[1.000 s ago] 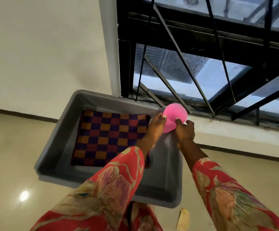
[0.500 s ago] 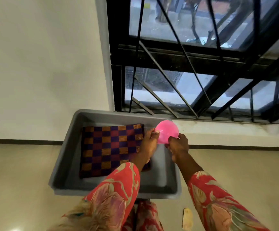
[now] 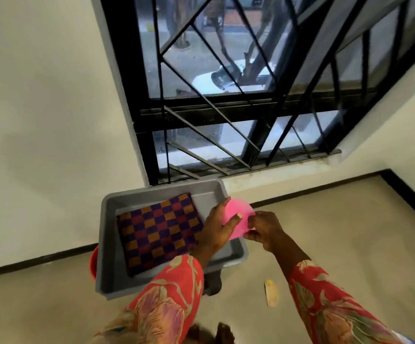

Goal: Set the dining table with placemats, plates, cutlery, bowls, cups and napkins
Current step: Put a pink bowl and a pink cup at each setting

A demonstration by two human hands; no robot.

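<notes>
Hands: L hand (image 3: pixel 217 228) & R hand (image 3: pixel 263 228) around pink bowl (image 3: pixel 239 216).

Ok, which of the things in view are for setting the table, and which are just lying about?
For the job:
pink bowl, held by left hand and right hand
checked placemat
grey tub carrying it

Lying about:
yellow scrap on the floor
red thing under the tub, unclear what
</notes>
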